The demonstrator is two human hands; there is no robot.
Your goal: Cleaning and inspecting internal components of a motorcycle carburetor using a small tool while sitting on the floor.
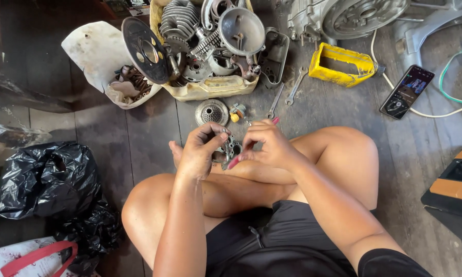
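We're pinching a small metal part [228,150] between both sets of fingers, just above our crossed shins. Left hand [197,153] is closing its fingertips [216,136] on the part's upper end; the right hand [269,143] is curling around a thin red-handled tool [234,161], its far end showing pink past the fingers near the knuckles. We can't tell exactly what the part is; it's half hidden between the hands and looks like a small greasy cast assembly.

Handling judgement: we're treating it as rigid, dense for its size and light enough for a fingertip grip. Likely oily, so slippery. We're holding it by the body edges, not by any thin protruding bit. Small screws or springs could drop out onto the floor [138,138], where the gaps between planks would swallow them.

Moving outward: just beyond the hands we're seeing a round perforated metal disc [211,112], a small yellow-tipped piece [235,111] and two spanners [287,95] lying on the planks. Behind those, a yellowed tub [210,88] is holding engine parts, a finned cylinder among them. A yellow box [340,63] and a phone [407,91] are sitting to the right, a black bag [48,179] to the left.
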